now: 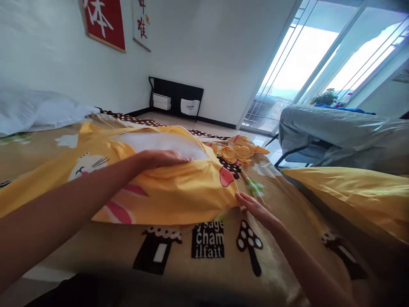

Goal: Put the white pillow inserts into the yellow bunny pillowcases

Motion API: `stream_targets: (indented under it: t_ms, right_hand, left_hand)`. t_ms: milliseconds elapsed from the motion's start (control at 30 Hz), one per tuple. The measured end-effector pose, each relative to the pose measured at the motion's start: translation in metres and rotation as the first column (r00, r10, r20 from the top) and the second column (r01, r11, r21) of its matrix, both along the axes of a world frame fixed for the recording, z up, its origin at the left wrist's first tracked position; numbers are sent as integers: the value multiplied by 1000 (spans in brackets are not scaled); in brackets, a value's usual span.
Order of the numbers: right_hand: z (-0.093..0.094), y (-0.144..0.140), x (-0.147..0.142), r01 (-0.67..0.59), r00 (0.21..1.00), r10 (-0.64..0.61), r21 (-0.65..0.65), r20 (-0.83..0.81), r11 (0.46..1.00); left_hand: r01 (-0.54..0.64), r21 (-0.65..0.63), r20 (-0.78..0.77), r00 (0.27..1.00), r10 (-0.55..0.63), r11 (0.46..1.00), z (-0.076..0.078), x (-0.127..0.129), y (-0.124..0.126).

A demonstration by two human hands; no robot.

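Note:
A yellow pillowcase (182, 192) printed with a white rabbit and pink shapes lies across the bed in front of me. Through its long opening on the far side shows a white pillow (159, 143). My left hand (166, 157) reaches over to the near edge of that opening and is closed on the bunched cloth, its thumb hidden. At the right end, my right hand (252, 207) pinches the pillowcase's near corner between thumb and fingers.
The patterned tan bedspread (275, 238) lies beneath. Crumpled yellow cloth (239, 151) sits beyond the pillowcase, and another yellow pillow (351, 187) is at right. Clear plastic wraps white bedding (41, 111) at left. A plastic-covered bed (345, 132) stands near the window.

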State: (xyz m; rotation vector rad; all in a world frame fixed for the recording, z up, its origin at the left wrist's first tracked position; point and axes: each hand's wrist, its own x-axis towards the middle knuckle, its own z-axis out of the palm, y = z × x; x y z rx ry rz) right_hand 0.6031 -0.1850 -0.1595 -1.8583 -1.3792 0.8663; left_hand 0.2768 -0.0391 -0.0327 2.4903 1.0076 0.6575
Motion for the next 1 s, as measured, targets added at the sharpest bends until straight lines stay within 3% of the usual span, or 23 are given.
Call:
stream_targets:
  t_ms: [100, 133, 200, 233, 300, 367, 400, 500, 600, 733, 800, 900, 1000]
  right_hand:
    - [-10, 12, -13, 78, 946, -79, -16, -315, 997]
    - [-10, 17, -18, 100, 908, -99, -19, -408, 995]
    - [-8, 26, -27, 158, 841, -143, -17, -522, 987]
    - [-6, 30, -32, 193, 824, -168, -11, -541, 981]
    - [-4, 37, -39, 243, 818, -195, 19, -541, 970]
    - [-3, 41, -42, 270, 821, -200, 55, -535, 961]
    - [-3, 42, -43, 278, 826, -200, 71, -526, 958]
    - [-3, 42, -35, 290, 856, -216, 92, -470, 953]
    - [-4, 40, -20, 284, 889, -238, 63, -390, 957]
    - [-5, 41, -13, 261, 936, -246, 25, -252, 965]
    - [-5, 45, -20, 243, 960, -235, 34, -150, 969]
    - [-1, 52, -36, 214, 973, -219, 77, 68, 974]
    - [4, 53, -42, 218, 910, -249, 128, 333, 968]
  left_hand:
    - [5, -135, -203, 979, -33, 991, 30, -35, 3]
    - [1, -109, -246, 969, -28, 994, 35, -42, 2]
    - [-22, 80, -227, 973, 40, 997, 35, -48, 1]
    - [-69, 202, -148, 984, 100, 977, 32, -48, 0]
    - [-241, 391, 135, 970, 204, 888, 19, -44, -2]
    - [-370, 449, 369, 906, 209, 813, 6, -38, -3]
    - [-376, 458, 412, 893, 183, 806, 2, -36, -2]
    - [-233, 427, 326, 941, 92, 874, 0, -41, 1]
    - [-90, 300, 122, 991, 56, 950, 9, -67, 7]
    - [-75, 90, -124, 989, 86, 993, 12, -118, 23]
    - [-149, 52, -47, 987, 151, 988, 7, -138, 32]
    - [-276, 79, 195, 947, 256, 958, 0, -149, 35]
    - [-374, 144, 390, 872, 295, 916, 5, -143, 23]
